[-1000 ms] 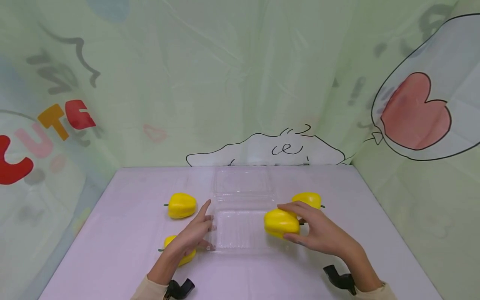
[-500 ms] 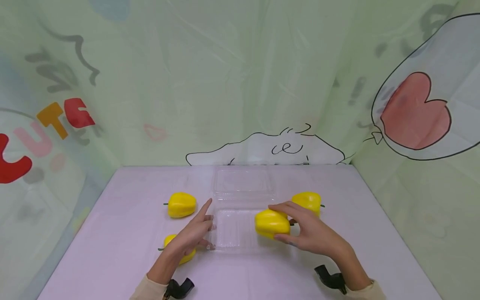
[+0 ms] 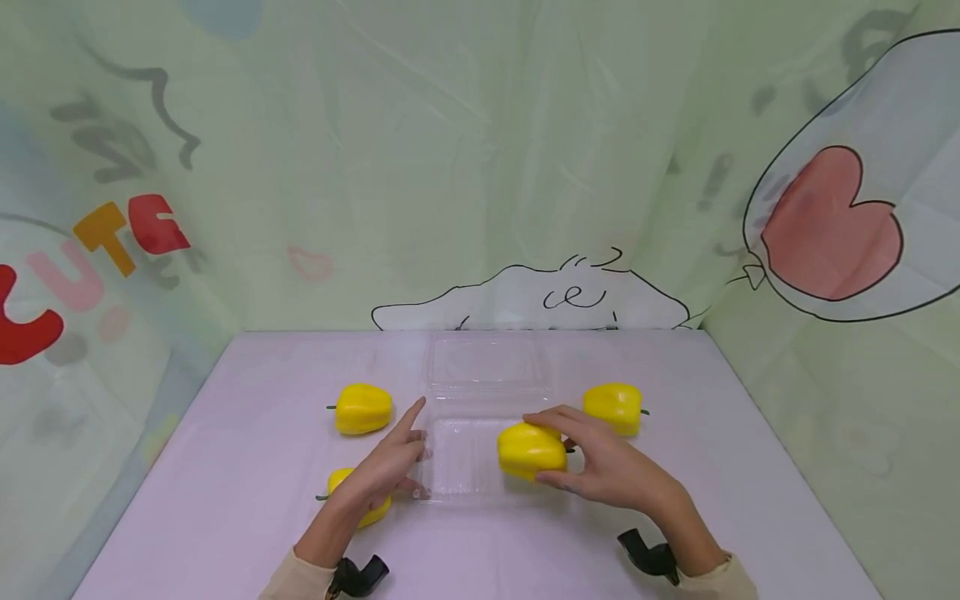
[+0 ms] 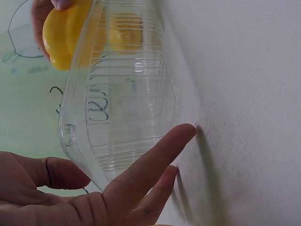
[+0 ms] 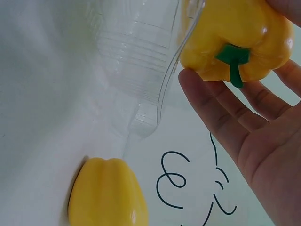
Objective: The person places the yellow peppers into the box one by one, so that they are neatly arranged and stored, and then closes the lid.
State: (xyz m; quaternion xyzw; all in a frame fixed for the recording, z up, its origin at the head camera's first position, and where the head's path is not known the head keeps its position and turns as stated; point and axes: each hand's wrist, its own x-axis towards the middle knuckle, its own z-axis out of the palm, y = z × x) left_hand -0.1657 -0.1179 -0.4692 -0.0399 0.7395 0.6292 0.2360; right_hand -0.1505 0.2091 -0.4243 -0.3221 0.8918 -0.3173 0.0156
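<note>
Worktop [image 3: 225,483]: evenly lit, soft shadows beside the left fingers [image 4: 151,161]
Clear container [image 4: 122,108]: small glare spots
Held pepper [image 5: 235,33]: small highlights

PLACE: curtained-off workspace | SHOWN BY: cartoon-printed sheets [image 3: 465,175] on three sides, pale table [image 3: 217,475] between

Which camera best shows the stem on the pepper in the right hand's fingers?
Right wrist: the green stem faces that camera, large and unobstructed. The head view shows just a dark tip beside the fingers; the left wrist view shows the pepper, stem hidden.
</note>
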